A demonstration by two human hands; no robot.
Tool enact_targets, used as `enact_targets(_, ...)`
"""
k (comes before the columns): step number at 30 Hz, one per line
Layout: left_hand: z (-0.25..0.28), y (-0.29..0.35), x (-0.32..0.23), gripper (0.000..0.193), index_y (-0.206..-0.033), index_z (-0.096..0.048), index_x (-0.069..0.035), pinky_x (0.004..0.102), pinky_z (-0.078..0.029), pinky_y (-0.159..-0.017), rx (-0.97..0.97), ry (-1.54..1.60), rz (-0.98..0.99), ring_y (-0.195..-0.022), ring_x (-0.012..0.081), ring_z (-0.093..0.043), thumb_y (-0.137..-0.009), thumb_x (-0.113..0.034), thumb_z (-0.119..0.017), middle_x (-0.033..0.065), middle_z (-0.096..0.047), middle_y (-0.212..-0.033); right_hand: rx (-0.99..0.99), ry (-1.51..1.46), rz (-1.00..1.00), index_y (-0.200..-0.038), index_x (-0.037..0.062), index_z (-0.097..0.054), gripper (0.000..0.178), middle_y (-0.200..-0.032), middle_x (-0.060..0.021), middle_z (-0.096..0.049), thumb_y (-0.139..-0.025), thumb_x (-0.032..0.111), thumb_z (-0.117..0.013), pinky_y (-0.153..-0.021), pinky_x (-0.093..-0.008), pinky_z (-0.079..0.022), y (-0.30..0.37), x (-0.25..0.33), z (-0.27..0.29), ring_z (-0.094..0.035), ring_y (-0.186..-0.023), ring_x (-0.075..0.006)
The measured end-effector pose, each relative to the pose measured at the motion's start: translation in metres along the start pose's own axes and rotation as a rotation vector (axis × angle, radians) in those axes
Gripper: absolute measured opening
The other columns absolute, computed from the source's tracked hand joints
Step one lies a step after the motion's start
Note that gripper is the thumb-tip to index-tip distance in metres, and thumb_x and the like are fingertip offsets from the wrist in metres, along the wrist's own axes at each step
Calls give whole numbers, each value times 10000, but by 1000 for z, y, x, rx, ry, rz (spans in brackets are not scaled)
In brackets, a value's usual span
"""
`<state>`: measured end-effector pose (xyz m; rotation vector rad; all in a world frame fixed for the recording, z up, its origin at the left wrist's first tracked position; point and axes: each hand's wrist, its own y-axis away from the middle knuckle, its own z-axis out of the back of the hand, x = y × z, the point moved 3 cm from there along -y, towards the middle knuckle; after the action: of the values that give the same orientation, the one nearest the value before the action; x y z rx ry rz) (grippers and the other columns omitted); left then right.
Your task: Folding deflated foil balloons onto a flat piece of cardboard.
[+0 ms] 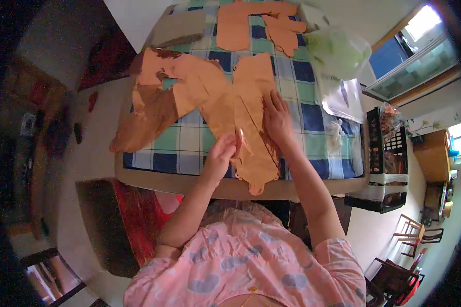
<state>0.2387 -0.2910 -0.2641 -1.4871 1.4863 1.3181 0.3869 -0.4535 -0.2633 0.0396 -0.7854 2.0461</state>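
A long orange-brown sheet (pixel 253 123), paper-like with a scalloped near end, lies across the table. My left hand (pixel 221 156) is closed at its left edge, pinching a small pinkish piece with a pale shiny edge (pixel 242 140). Whether that is a raised flap of the sheet or a separate object, I cannot make out. My right hand (pixel 277 118) rests flat along the sheet's right edge, fingers stretched out. Left of it spreads a larger creased orange-brown piece (pixel 189 84) with ragged openings, partly overhanging the table's left side.
Beneath everything is a blue, green and white checked tablecloth (pixel 161 161). More orange cut pieces (pixel 233 28) and a grey-brown flat piece (pixel 179 28) lie at the far side. Clear plastic bags (pixel 338 51) sit at right. A black crate (pixel 386 153) stands beside the table.
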Motion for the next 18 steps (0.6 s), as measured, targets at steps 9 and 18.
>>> enact_targets(9,56,-27,-11,323,-1141,-596,-44,305,-436,-851,-365,120,-16,-997,165,-554,-839,-158,-579,36,-602,-1115,1,41,18,-1250,43,-496,355,-1353,-204,-445,-904,122,-479,-1028,-462,-332,0,7,5,-402,-1253,-390)
enact_targets(18,43,-60,-45,327,-1110,-624,-35,312,-418,-898,-244,-85,-89,-1032,189,-552,-811,-165,-603,67,-617,-1091,86,110,2,-1272,64,-496,375,-1364,-186,-443,-909,157,-478,-1053,-461,-305,2,7,2,-377,-1287,-362)
